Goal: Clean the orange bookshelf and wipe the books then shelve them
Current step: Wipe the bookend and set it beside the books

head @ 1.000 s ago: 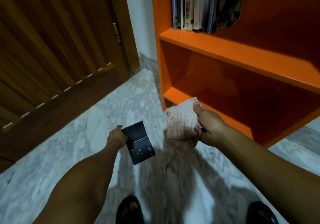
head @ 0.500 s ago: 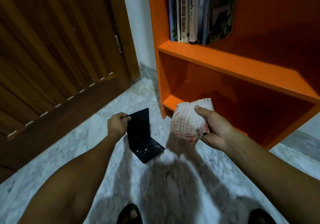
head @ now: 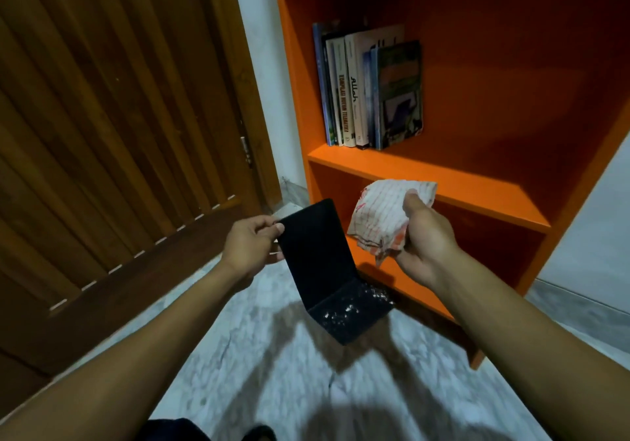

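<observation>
Two hands work in front of an orange bookshelf (head: 426,181): the left hand (head: 250,248) pinches the top edge of a black L-shaped bookend (head: 317,260), its foot speckled with pale grit, while the right hand (head: 422,236) grips a bunched checked cloth (head: 381,215) just beside it. A row of books (head: 368,89) stands shelved above the right hand. The bookend appears next for wiping; that calls for bringing the cloth onto its dirty foot.
</observation>
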The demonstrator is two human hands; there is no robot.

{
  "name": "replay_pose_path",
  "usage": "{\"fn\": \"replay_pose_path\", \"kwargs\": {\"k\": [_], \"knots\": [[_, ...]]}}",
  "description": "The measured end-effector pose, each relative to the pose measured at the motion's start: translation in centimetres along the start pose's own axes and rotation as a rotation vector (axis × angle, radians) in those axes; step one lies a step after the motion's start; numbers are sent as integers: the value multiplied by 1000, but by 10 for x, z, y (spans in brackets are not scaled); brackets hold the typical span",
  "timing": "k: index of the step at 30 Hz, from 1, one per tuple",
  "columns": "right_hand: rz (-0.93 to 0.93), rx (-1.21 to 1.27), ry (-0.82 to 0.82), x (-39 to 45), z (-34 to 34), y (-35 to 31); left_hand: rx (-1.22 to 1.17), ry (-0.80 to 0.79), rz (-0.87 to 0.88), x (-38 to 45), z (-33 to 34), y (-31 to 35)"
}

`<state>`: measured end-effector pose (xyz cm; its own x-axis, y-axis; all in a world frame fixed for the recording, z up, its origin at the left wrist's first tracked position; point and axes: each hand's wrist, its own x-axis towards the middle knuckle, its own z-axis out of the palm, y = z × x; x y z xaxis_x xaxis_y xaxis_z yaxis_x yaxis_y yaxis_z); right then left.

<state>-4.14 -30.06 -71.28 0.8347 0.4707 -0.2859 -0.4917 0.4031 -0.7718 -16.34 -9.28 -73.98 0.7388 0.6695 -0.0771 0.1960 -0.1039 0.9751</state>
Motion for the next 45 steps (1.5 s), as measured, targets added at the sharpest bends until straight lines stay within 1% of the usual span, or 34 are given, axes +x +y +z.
{"fn": "replay_pose_path", "kwargs": {"k": [3, 5, 7, 9, 10, 13, 16, 18, 20, 23, 25, 27, 30, 31, 33, 35, 37, 40, 42, 45], "knots": [[-166, -179, 64, 0, 2, 1, 11, -43, -4, -16, 19, 10], [-255, -342, 121, 2, 2, 8, -3, -72, 6, -23, 32, 19], [-327, -514, 135, 10, -1, 20, -37, -87, 17, -30, 49, 26], [-441, -758, 50, 16, -1, 37, -86, -74, 26, -35, 65, 27], [-504, -840, 1, 19, -2, 47, -104, -58, 37, -37, 71, 26], [-610, -846, -122, 14, -5, 69, -148, -13, 58, -38, 80, 23], [-681, -948, -220, 8, -9, 88, -183, 13, 66, -35, 81, 23], [-694, -957, -272, 0, -11, 98, -181, 49, 66, -30, 79, 22], [-662, -974, -319, -6, -15, 106, -178, 109, 62, -24, 72, 20], [-517, -993, -419, -15, -22, 114, -134, 168, 97, -16, 58, 19], [-393, -972, -441, -22, -20, 114, -122, 190, 116, -14, 49, 22], [-295, -852, -364, -24, -14, 111, -121, 214, 127, -13, 43, 24], [-215, -631, -158, -20, 1, 90, -112, 246, 130, -11, 35, 21], [-179, -525, -120, -19, 5, 79, -112, 245, 134, -11, 32, 20], [-131, -306, -96, -16, 11, 51, -99, 226, 152, -12, 28, 18], [-177, -192, -64, -8, 10, 24, -82, 194, 168, -15, 27, 16], [-286, -214, -10, 4, 5, 10, -80, 162, 185, -18, 31, 15], [-400, -400, 63, 25, -2, 22, -129, 135, 207, -24, 44, 20], [-412, -492, 97, 35, -4, 41, -187, 129, 207, -27, 58, 22], [-341, -596, 160, 40, -3, 72, -187, 134, 228, -31, 77, 20]]}}
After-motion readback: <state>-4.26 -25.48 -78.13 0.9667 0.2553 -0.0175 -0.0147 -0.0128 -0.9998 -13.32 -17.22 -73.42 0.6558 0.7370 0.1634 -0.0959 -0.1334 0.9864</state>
